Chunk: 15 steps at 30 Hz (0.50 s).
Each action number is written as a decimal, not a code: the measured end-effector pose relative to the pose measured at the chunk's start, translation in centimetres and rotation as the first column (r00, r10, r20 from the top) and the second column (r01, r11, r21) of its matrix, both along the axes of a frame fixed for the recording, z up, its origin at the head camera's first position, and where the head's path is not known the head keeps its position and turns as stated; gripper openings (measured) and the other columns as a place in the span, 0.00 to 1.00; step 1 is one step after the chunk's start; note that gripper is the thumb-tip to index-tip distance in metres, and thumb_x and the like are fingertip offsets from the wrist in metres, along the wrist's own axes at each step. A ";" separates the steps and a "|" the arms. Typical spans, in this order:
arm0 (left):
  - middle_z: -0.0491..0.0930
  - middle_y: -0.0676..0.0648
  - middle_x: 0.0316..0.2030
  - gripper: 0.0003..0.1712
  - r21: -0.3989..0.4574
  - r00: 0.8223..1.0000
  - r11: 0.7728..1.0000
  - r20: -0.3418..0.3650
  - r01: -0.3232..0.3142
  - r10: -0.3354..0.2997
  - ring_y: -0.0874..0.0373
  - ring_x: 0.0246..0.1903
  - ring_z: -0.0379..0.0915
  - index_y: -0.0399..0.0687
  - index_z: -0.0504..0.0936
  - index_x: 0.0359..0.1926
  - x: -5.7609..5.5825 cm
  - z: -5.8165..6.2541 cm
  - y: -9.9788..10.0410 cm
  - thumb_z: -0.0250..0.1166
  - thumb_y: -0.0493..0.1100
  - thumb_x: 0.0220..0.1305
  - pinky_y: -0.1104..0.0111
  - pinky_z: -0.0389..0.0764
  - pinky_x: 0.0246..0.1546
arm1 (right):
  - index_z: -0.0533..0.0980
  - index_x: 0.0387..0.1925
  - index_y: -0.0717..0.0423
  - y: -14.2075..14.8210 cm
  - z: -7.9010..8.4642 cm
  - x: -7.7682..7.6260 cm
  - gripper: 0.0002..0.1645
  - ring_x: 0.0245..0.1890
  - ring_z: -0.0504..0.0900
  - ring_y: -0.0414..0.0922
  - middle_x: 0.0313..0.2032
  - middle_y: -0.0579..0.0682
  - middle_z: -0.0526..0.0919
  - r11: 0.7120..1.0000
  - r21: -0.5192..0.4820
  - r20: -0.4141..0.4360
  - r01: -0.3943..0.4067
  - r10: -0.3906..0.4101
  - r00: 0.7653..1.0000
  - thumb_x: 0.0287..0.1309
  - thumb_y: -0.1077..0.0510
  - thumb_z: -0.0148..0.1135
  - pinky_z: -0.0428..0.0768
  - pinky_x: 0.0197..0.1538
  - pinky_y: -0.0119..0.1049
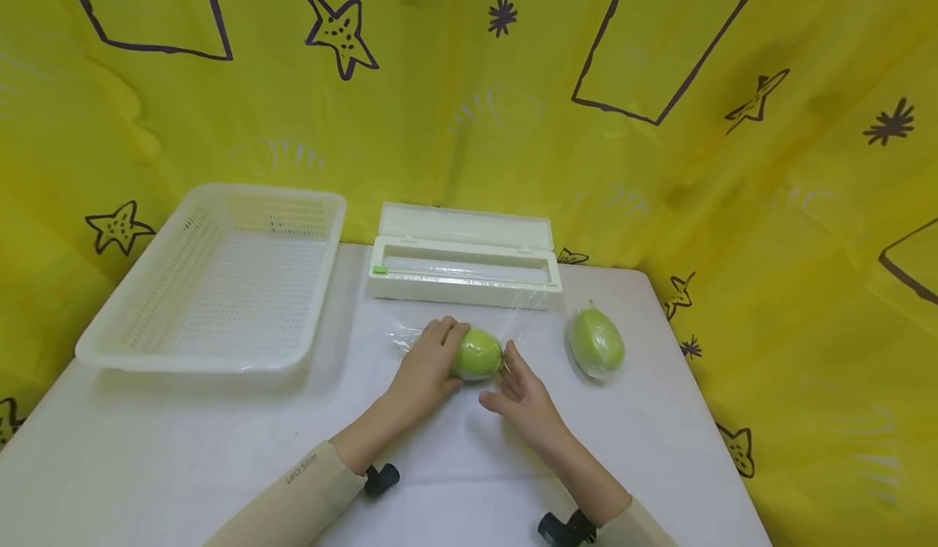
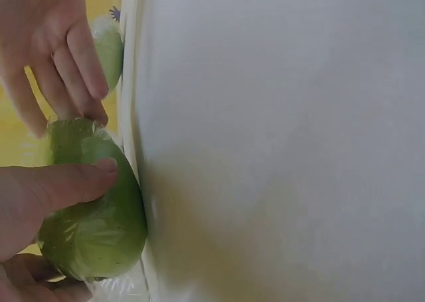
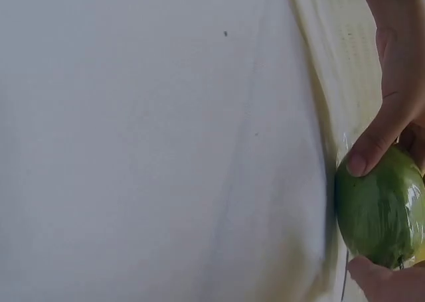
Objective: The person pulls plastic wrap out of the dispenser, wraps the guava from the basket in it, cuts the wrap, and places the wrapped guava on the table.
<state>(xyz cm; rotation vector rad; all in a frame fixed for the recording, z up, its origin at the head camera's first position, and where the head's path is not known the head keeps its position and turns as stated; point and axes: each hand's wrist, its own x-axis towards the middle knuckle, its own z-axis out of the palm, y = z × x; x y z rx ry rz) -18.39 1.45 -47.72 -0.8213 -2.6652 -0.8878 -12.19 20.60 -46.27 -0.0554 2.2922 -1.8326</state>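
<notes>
Clear cling film is stretched round a smooth green fruit [image 1: 479, 355] on the white table, its loose edge spreading out to the left. My left hand [image 1: 421, 372] grips the fruit from the left; its thumb presses the near side, as the left wrist view also shows on the wrapped fruit [image 2: 93, 239]. At the opposite end, my right hand [image 1: 533, 407] has its fingers extended with the tips against the film, thumb held apart. In the right wrist view, a right fingertip meets the lower end of the fruit [image 3: 375, 212].
Behind the hands stands a white cling film box [image 1: 465, 293], lid up, with a roll inside. A second film-wrapped green fruit [image 1: 597, 342] lies to the right. At left is a white slotted plastic basket [image 1: 311, 335]. A yellow patterned curtain [image 1: 440, 124] hangs behind the table.
</notes>
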 end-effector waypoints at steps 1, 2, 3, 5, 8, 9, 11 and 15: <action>0.73 0.45 0.55 0.49 0.000 1.000 1.000 -0.003 0.008 -0.008 0.52 0.54 0.68 0.39 0.71 0.64 0.0 0.0 0.1 0.83 0.34 0.37 0.60 0.76 0.59 | 0.41 0.78 0.60 -0.2 -0.1 -0.3 0.56 0.75 0.54 0.61 0.78 0.61 0.45 1.000 0.005 -0.001 0.017 -0.017 1.000 0.60 0.62 0.66 0.59 0.73 0.53; 0.73 0.45 0.55 0.48 -0.002 1.000 1.000 -0.005 0.017 -0.017 0.52 0.54 0.68 0.40 0.71 0.63 0.0 -0.1 0.1 0.82 0.33 0.37 0.60 0.76 0.59 | 0.43 0.78 0.61 -0.4 -0.1 -0.6 0.54 0.74 0.57 0.61 0.77 0.62 0.48 0.999 0.022 -0.001 0.035 -0.035 0.999 0.60 0.61 0.66 0.61 0.72 0.54; 0.73 0.46 0.55 0.48 -0.009 1.000 1.000 -0.006 0.023 -0.023 0.52 0.54 0.68 0.40 0.71 0.63 0.0 -0.1 0.2 0.82 0.33 0.37 0.60 0.77 0.59 | 0.45 0.77 0.63 -0.5 -0.2 -0.9 0.53 0.73 0.59 0.62 0.76 0.63 0.51 0.998 0.036 0.001 0.053 -0.053 0.999 0.59 0.62 0.66 0.63 0.71 0.54; 0.73 0.46 0.55 0.48 -0.021 0.999 0.999 -0.017 0.033 -0.034 0.52 0.54 0.68 0.40 0.72 0.63 0.0 0.0 0.3 0.82 0.33 0.37 0.60 0.77 0.58 | 0.49 0.76 0.65 -0.6 -0.3 -1.4 0.52 0.69 0.66 0.63 0.73 0.66 0.58 0.993 0.079 -0.001 0.088 -0.088 0.996 0.57 0.61 0.66 0.69 0.68 0.53; 0.73 0.46 0.55 0.48 -0.044 0.999 0.998 -0.037 0.037 -0.039 0.51 0.54 0.67 0.40 0.72 0.62 0.0 0.2 0.4 0.82 0.33 0.35 0.60 0.78 0.57 | 0.54 0.74 0.67 -0.7 -0.5 -2.3 0.49 0.64 0.73 0.63 0.68 0.68 0.67 0.985 0.129 -0.006 0.111 -0.111 0.994 0.54 0.62 0.65 0.74 0.65 0.52; 0.73 0.46 0.55 0.48 -0.054 0.998 0.998 -0.041 0.034 -0.037 0.51 0.54 0.67 0.40 0.72 0.62 -0.1 0.3 0.4 0.83 0.33 0.35 0.60 0.78 0.57 | 0.56 0.74 0.66 -0.7 -0.5 -2.6 0.48 0.63 0.74 0.62 0.67 0.68 0.69 0.983 0.137 -0.005 0.118 -0.119 0.993 0.53 0.63 0.65 0.75 0.64 0.51; 0.73 0.46 0.55 0.49 -0.064 0.998 0.998 -0.048 0.029 -0.032 0.51 0.54 0.67 0.39 0.72 0.62 -0.2 0.4 0.4 0.83 0.33 0.34 0.61 0.78 0.56 | 0.60 0.72 0.65 -0.7 -0.5 -3.2 0.46 0.60 0.77 0.58 0.65 0.64 0.72 0.980 0.151 -0.001 0.133 -0.134 0.991 0.51 0.64 0.63 0.77 0.61 0.50; 0.73 0.45 0.55 0.48 -0.072 0.999 0.997 -0.047 0.023 -0.027 0.51 0.53 0.68 0.38 0.72 0.62 -0.2 0.5 0.3 0.83 0.33 0.34 0.62 0.78 0.56 | 0.66 0.69 0.62 -0.7 -0.2 -4.1 0.43 0.56 0.78 0.52 0.62 0.59 0.76 0.975 0.155 0.033 0.158 -0.165 0.986 0.48 0.64 0.62 0.75 0.57 0.44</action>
